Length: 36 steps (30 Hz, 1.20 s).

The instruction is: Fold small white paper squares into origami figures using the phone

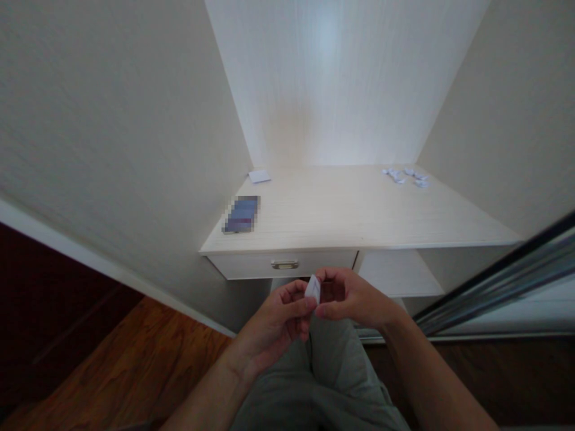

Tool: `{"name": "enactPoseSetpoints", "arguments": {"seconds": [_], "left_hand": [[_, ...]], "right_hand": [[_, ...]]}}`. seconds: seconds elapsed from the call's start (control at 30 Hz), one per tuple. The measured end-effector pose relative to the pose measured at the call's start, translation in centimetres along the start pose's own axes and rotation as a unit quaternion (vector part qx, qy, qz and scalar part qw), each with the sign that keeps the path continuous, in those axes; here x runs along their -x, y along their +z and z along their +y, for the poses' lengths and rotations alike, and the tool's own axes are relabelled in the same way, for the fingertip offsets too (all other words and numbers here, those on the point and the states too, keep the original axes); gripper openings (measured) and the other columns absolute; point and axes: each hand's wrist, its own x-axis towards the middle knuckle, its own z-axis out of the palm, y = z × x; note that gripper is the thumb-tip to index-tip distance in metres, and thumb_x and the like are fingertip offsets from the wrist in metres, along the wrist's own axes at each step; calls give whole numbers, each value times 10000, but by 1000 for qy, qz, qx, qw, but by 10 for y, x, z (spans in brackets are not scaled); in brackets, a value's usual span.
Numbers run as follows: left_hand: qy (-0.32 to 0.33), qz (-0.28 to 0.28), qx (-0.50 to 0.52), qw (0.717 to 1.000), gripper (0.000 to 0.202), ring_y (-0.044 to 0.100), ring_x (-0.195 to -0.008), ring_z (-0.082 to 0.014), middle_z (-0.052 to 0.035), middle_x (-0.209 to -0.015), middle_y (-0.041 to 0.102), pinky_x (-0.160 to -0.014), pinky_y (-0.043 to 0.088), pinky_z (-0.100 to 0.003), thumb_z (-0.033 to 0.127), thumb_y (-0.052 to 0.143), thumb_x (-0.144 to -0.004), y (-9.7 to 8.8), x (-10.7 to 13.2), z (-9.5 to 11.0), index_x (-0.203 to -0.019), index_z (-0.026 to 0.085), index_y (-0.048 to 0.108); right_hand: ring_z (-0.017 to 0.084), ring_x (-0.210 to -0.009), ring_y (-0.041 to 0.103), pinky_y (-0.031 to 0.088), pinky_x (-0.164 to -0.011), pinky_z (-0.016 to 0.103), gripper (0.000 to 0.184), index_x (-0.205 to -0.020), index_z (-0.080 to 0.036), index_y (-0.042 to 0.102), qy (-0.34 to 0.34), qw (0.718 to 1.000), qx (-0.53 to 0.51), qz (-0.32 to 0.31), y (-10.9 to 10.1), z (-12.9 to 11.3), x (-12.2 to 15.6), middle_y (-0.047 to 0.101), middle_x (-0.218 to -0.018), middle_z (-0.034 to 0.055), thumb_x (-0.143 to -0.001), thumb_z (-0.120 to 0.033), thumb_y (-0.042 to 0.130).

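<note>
A small folded piece of white paper [313,288] is pinched between both of my hands, just below the desk's front edge and above my lap. My left hand [278,323] grips it from the left with thumb and fingers closed. My right hand [348,298] holds it from the right, fingers curled around it. A pile of several small folded white paper pieces [406,176] lies at the back right of the pale wooden desk [359,215]. A flat white sheet [259,176] lies at the back left.
A dark blurred flat object [242,214] rests on the desk's left side. A drawer with a metal handle [284,264] sits under the desktop, with an open shelf [395,275] to its right. White walls enclose the desk. A sliding door rail [503,281] runs at the right. Wood floor lies at the lower left.
</note>
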Motion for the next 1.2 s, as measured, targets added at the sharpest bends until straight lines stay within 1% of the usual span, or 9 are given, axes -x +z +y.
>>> {"name": "enactPoseSetpoints", "arguments": {"seconds": [0.23, 0.33, 0.4, 0.47, 0.53, 0.73, 0.87, 1.03, 1.2], "left_hand": [[18, -17, -38, 999, 368, 557, -447, -76, 15, -685, 648, -433, 502, -195, 301, 875, -733, -2, 1, -2, -946, 133, 626], [44, -7, -55, 997, 324, 575, -470, -84, 15, -701, 655, -453, 522, -205, 302, 840, -779, -3, 1, -3, -957, 150, 616], [59, -5, -66, 996, 291, 587, -491, -82, 5, -727, 670, -473, 532, -202, 297, 821, -803, -3, 1, -3, -949, 154, 614], [66, -6, -73, 995, 269, 597, -504, -78, -11, -757, 689, -481, 532, -193, 298, 809, -817, -2, 1, -2, -937, 149, 620], [71, -8, -73, 995, 265, 606, -506, -82, -22, -767, 704, -481, 540, -196, 300, 804, -821, -1, 3, -1, -942, 148, 624], [126, 4, -104, 986, 294, 606, -454, -114, 5, -685, 701, -411, 551, -237, 308, 843, -769, 3, 6, 8, -899, 160, 624], [181, 13, -169, 969, 255, 621, -437, -128, 3, -625, 705, -413, 548, -232, 304, 829, -779, 12, 8, 17, -878, 156, 646], [236, 36, -220, 946, 192, 646, -461, -131, 8, -564, 692, -437, 524, -193, 311, 794, -794, 23, 13, 25, -822, 160, 679], [262, 76, -257, 927, 177, 644, -451, -136, 11, -562, 698, -428, 498, -196, 337, 762, -803, 25, 14, 25, -802, 172, 695]], "right_hand": [[130, -788, 630, 471, -741, 263, 351, -907, -162, 645, 48, 999, 7, -2, 1, -7, 2, 687, -851, 0, -690, -262, 902], [98, -683, 601, 434, -612, 212, 330, -905, -154, 663, 62, 998, -10, 12, 4, -8, 3, 685, -801, -5, -704, -273, 897], [68, -560, 525, 362, -501, 189, 320, -886, -153, 671, 70, 996, -41, 38, 6, -6, 3, 646, -707, -28, -728, -334, 883], [56, -501, 465, 318, -454, 182, 320, -845, -154, 669, 66, 993, -64, 68, 9, -4, 2, 597, -633, -46, -753, -393, 862], [59, -501, 465, 325, -452, 182, 314, -817, -155, 669, 52, 994, -60, 79, 11, -4, 2, 579, -611, -45, -780, -415, 842], [66, -513, 498, 379, -464, 183, 265, -860, -162, 687, -5, 998, -25, 50, 17, -8, 4, 591, -640, -37, -862, -412, 777], [82, -528, 561, 442, -481, 189, 271, -873, -170, 677, -20, 998, -33, 56, 20, -10, 4, 638, -659, -27, -874, -427, 761], [125, -646, 698, 535, -616, 228, 239, -880, -166, 671, -49, 997, -43, 43, 24, -13, 5, 733, -726, 17, -914, -397, 721], [145, -641, 712, 557, -633, 260, 275, -838, -160, 654, -37, 996, -29, 75, 31, -22, 6, 740, -712, 25, -889, -419, 731]]}}
